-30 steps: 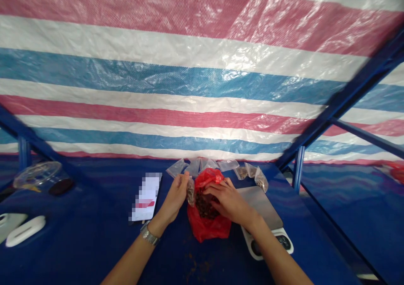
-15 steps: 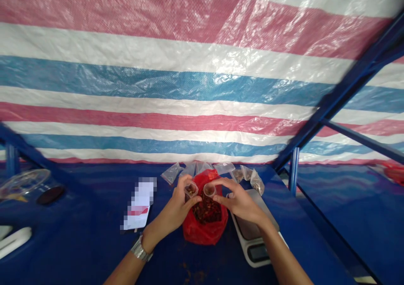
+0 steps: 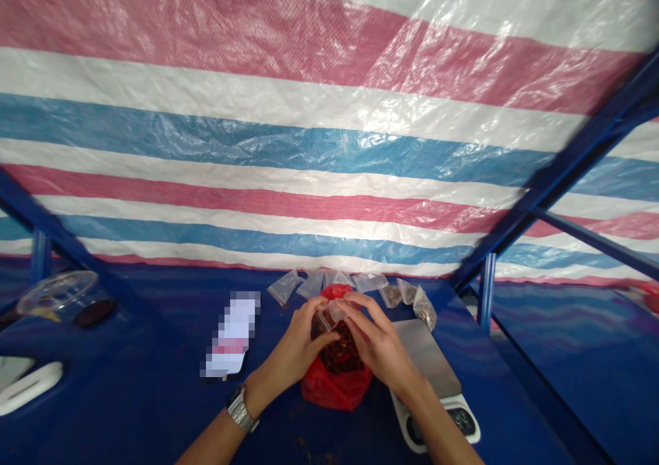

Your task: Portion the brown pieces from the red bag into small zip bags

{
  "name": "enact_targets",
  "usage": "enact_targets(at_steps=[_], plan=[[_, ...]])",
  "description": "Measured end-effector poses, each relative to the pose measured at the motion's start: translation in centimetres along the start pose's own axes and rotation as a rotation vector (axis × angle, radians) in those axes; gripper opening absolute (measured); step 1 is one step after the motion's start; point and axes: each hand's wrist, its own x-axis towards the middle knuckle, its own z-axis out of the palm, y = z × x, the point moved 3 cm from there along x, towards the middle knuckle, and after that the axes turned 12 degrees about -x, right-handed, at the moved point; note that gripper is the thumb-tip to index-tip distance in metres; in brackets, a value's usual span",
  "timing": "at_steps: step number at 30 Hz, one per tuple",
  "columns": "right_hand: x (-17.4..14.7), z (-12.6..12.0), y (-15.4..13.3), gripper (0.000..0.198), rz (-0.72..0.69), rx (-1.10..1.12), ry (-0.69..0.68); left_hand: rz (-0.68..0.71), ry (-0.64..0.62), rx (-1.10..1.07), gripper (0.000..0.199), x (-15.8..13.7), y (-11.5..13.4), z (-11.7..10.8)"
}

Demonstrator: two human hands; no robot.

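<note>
My left hand (image 3: 293, 341) is closed around a small clear plastic cup (image 3: 322, 320), tilted over a red plastic bag (image 3: 336, 391). My right hand (image 3: 382, 347) grips a second small clear cup (image 3: 337, 310), its rim close to the first one. Whether the cups touch I cannot tell, as the fingers hide part of both. Below them the bag stands open, filled with dark reddish-brown dried bits (image 3: 344, 356). A metal-strapped watch (image 3: 241, 408) is on my left wrist.
Right of the bag stands a white kitchen scale (image 3: 430, 362), partly under my right forearm. Flat clear bags (image 3: 285, 288) and filled ones (image 3: 423, 308) line the back. A blurred phone (image 3: 234, 334) lies left; a clear tub (image 3: 59, 293) stands far left. Blue metal bars (image 3: 489, 293) flank the table.
Both hands have drawn together over the red bag, bringing the two cups close and tilting them. My right hand has moved left and uncovered more of the scale. The view has shifted slightly.
</note>
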Motion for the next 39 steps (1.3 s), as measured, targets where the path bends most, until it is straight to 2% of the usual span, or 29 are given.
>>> enact_targets(at_steps=[3, 5, 7, 9, 12, 15, 18, 20, 23, 26, 31, 33, 36, 39], plan=[[-0.2, -0.2, 0.5, 0.053, 0.012, -0.035, 0.045, -0.008, 0.008, -0.005, 0.055, 0.1, 0.4, 0.0], [0.0, -0.9, 0.6, 0.047, 0.054, -0.049, 0.087, -0.004, 0.019, -0.021, 0.046, 0.4, 1.1, -0.2], [0.3, -1.8, 0.5, 0.039, 0.083, -0.052, 0.075, 0.001, 0.040, -0.038, 0.037, 0.8, 2.1, -0.8], [0.6, -2.3, 0.2, 0.034, 0.080, -0.053, -0.033, -0.012, 0.081, -0.041, 0.034, 1.0, 2.9, -1.7], [0.8, -1.9, -0.4, 0.030, 0.072, -0.098, -0.280, -0.106, 0.112, -0.041, 0.034, 0.9, 3.4, -3.4], [0.5, -0.6, -0.5, 0.030, 0.084, -0.184, -0.447, -0.298, -0.023, -0.061, 0.037, 0.0, 2.8, -4.0], [0.2, 0.4, -0.5, 0.031, 0.083, -0.205, -0.506, -0.406, -0.150, -0.111, 0.043, -0.8, 2.1, -3.2], [0.0, 0.8, -0.5, 0.032, 0.078, -0.181, -0.517, -0.426, -0.144, -0.172, 0.047, -0.8, 1.9, -2.4], [0.0, 0.9, -0.4, 0.034, 0.084, -0.125, -0.523, -0.456, -0.063, -0.251, 0.051, -0.4, 1.5, -1.6], [0.0, 0.8, 0.1, 0.033, 0.150, -0.054, -0.498, -0.431, 0.012, -0.245, 0.050, 0.2, 1.1, -1.8], [0.3, 0.0, 1.1, 0.025, 0.266, 0.060, -0.359, -0.259, 0.082, -0.041, 0.044, 0.6, 1.9, -3.3], [0.5, -0.5, 1.2, 0.022, 0.268, 0.101, -0.238, -0.195, 0.057, -0.004, 0.045, 0.6, 2.5, -3.3], [0.7, -1.0, 0.8, 0.026, 0.228, 0.105, -0.053, -0.130, -0.056, -0.009, 0.036, 0.5, 3.0, -2.4], [0.6, -1.0, 0.2, 0.034, 0.111, 0.004, 0.028, -0.098, -0.084, -0.025, 0.037, 0.3, 2.8, -1.5]])
